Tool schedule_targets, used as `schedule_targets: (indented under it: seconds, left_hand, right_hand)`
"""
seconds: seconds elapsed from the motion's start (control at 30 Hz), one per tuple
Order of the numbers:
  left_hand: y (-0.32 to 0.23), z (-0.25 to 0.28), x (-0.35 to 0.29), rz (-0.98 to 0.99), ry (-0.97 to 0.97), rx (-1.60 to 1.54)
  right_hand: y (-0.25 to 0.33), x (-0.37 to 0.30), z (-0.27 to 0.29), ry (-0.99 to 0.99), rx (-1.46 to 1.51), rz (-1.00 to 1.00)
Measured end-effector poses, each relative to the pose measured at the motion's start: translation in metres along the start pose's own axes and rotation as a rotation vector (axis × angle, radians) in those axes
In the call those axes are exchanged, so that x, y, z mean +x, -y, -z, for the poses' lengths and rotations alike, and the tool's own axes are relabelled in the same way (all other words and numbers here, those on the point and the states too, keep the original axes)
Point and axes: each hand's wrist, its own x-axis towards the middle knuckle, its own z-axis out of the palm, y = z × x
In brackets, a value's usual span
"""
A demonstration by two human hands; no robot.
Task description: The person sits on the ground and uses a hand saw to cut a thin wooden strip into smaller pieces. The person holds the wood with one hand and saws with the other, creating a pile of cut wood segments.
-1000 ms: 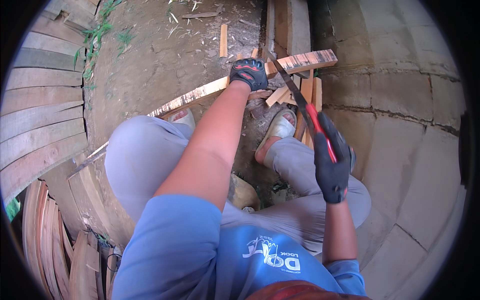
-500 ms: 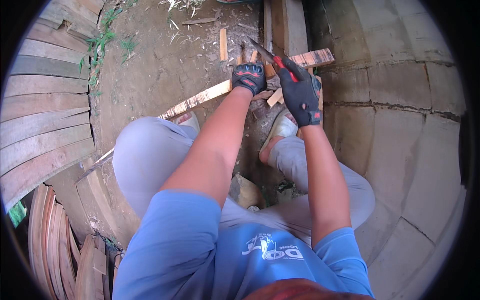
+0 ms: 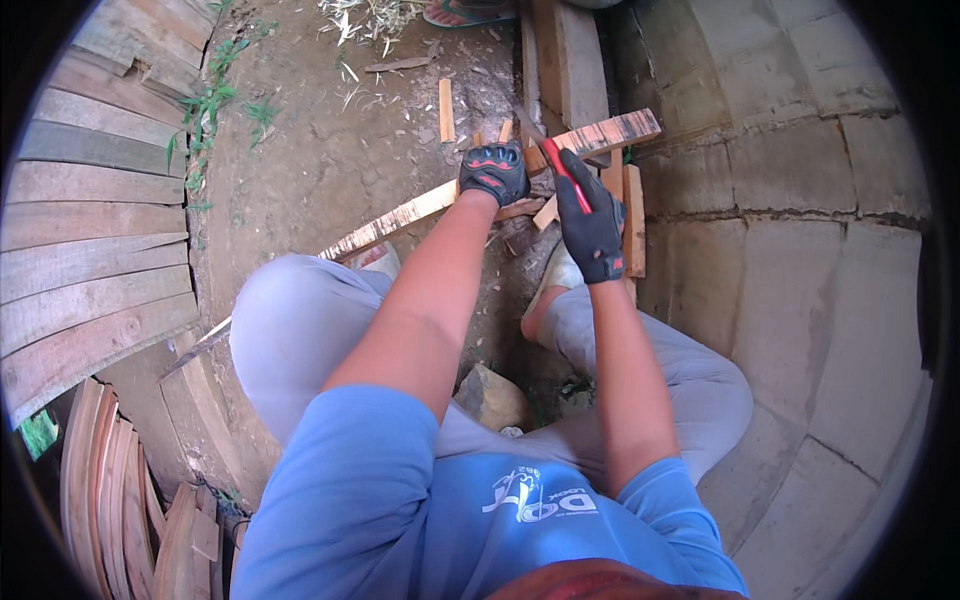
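My left hand [image 3: 493, 172], in a black glove with red trim, is closed over a long wooden strip [image 3: 420, 208] and presses on it. The strip runs slantwise from beside my left knee up to the right. In my right hand [image 3: 594, 225], gloved alike, is a hand saw [image 3: 565, 172] with a red and black handle. Its narrow blade is blurred and lies across the strip, just right of my left hand. Whether the blade has entered the wood cannot be made out.
Short wood offcuts [image 3: 446, 110] and pale shavings [image 3: 365, 22] lie on the dirt ground. A timber beam [image 3: 575, 65] stands ahead, beside a block wall [image 3: 780, 290]. Another person's sandalled foot [image 3: 468, 12] shows at the top. Planks [image 3: 100, 480] are stacked lower left; a stone [image 3: 492, 398] lies between my legs.
My right hand has drawn the saw back toward me and slightly left, and the blade is now blurred. My left hand stays on the wooden strip. The foot at the top shows more.
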Motion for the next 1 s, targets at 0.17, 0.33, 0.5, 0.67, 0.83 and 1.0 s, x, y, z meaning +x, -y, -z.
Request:
schedule_targets:
  seconds: [0.17,0.33,0.5,0.67,0.83,1.0]
  left_hand:
    - [-0.002,-0.009,0.001,-0.029,-0.041,0.000]
    - [0.006,-0.010,0.006,0.000,0.007,-0.027]
    - [0.004,-0.003,0.012,-0.017,0.044,-0.030]
    - [0.018,0.011,0.031,-0.070,0.217,-0.078]
    - [0.022,0.012,0.038,-0.058,0.266,-0.105]
    - [0.029,0.013,0.040,-0.094,0.286,-0.143]
  right_hand:
    - [-0.006,-0.017,-0.001,0.003,0.093,-0.078]
    - [-0.007,-0.011,0.012,0.069,0.170,-0.162]
    - [-0.013,-0.015,0.009,-0.002,0.127,-0.152]
    - [0.011,0.000,0.025,-0.029,0.154,-0.149]
    - [0.051,-0.046,0.082,0.095,0.044,-0.238]
    - [0.095,-0.118,0.159,0.131,-0.047,-0.353]
